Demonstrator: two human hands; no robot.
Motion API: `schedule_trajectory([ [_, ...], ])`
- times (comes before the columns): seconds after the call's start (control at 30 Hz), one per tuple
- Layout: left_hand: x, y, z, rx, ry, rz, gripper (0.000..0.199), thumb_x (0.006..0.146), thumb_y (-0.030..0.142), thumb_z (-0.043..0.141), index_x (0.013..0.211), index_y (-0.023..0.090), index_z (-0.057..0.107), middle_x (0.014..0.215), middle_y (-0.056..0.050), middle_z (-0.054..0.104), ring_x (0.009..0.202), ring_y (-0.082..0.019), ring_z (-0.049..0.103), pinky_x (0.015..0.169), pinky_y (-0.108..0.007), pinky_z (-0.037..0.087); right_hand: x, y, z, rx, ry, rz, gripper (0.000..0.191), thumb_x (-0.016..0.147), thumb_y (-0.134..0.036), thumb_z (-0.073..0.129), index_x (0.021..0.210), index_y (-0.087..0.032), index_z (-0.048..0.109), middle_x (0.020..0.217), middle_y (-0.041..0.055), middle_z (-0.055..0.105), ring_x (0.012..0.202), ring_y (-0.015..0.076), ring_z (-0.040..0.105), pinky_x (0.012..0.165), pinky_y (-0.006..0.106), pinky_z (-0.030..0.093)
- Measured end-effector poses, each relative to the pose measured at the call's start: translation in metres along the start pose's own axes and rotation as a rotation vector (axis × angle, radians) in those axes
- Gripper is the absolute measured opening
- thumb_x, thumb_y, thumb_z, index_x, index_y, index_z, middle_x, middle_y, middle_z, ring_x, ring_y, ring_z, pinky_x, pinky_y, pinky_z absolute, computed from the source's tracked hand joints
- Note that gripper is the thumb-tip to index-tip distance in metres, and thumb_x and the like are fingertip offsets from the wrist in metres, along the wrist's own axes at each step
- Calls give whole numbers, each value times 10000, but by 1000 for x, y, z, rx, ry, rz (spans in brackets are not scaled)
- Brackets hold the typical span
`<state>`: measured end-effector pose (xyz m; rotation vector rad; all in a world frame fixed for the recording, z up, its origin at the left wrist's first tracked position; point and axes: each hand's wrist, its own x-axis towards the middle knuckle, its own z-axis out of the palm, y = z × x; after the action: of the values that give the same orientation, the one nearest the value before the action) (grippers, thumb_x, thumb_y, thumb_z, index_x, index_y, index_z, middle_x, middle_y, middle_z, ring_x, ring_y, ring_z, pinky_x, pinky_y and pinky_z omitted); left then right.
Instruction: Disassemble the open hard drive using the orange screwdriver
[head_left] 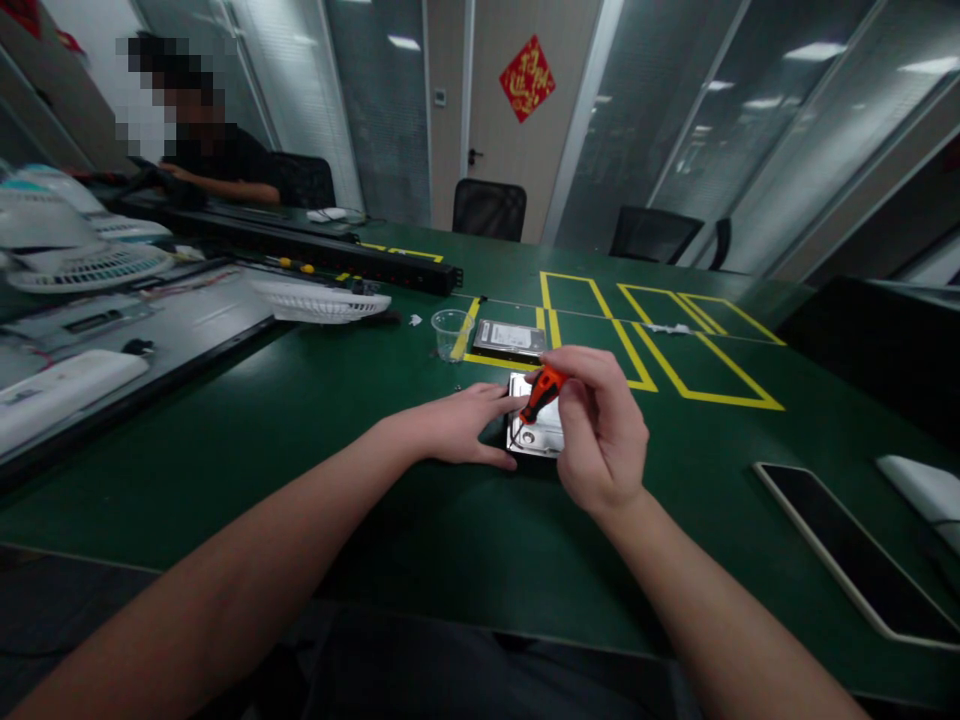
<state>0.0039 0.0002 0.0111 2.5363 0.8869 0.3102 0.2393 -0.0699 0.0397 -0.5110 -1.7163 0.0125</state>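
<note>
A silver hard drive [541,440] lies on the green table in front of me. My right hand [604,425] is closed round an orange and black screwdriver [541,393], tilted with its tip down at the drive's left part. Against the drive's left side rests my left hand [480,425], its fingers spread, the thumb by the near left corner. Just beyond, a second hard drive [510,338] with a white label lies beside a clear plastic cup [451,335]. What is under my right hand is hidden.
Yellow tape outlines [720,398] mark the table [315,530]. A phone [847,545] lies at the right. On the left are a large panel [187,320], white fan-like parts [322,300] and a long black bar [360,262]. A person [225,155] sits at the far left.
</note>
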Motion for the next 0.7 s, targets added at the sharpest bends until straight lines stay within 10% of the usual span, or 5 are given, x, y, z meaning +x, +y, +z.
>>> schedule_trajectory([
  [0.7,0,-2,0,-11,5,29,1043,1070,644,1033,1941,298,573,1982,-196,623,1883,-498,527,1552,-679,446,-4,1,7,50,46,24,227,1254,-265,731,1473,-313,765,1380,120,835,1185,315,915,934,531,779],
])
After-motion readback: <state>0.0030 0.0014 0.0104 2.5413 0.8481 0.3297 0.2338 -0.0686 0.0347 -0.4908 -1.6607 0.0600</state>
